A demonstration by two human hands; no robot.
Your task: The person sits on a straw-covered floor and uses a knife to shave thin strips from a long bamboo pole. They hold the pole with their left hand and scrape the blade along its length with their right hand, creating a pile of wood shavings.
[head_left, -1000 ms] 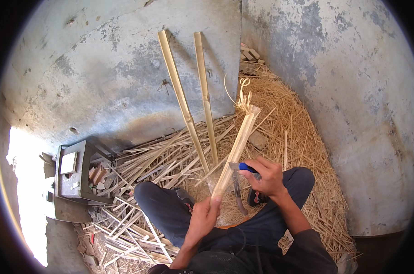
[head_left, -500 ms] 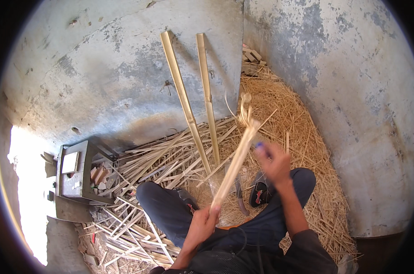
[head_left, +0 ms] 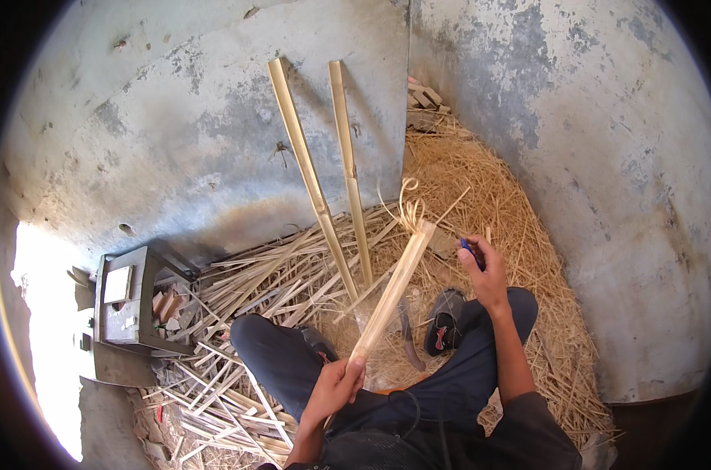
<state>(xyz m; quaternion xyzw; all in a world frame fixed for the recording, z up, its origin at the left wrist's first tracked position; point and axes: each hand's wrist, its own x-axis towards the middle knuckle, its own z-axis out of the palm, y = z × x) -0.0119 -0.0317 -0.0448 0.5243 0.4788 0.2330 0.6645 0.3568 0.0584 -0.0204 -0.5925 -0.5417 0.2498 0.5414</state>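
Observation:
My left hand [head_left: 336,387] is closed around the lower end of a split bamboo strip [head_left: 390,296], which slants up and away to the right between my knees. Thin curled shavings [head_left: 410,211] cling to its far end. My right hand [head_left: 486,276] is apart from the strip, to the right of that end, with fingers closed on a small blue tool [head_left: 468,249]; most of the tool is hidden by the fingers, so its kind is unclear. On the ground between my shoes lies a long dark tool with a brownish end [head_left: 410,337].
Two long bamboo strips [head_left: 304,153] lean on the worn grey wall [head_left: 175,102]. Split slats [head_left: 269,274] lie heaped to the left, beside a small wooden box-like stand [head_left: 128,305]. Straw-like shavings [head_left: 481,180] cover the ground at the right, along another wall.
My right hand has moved slightly right and away from the strip, and its motion blur is gone. The strip's far end has shifted a little left and down with my left hand.

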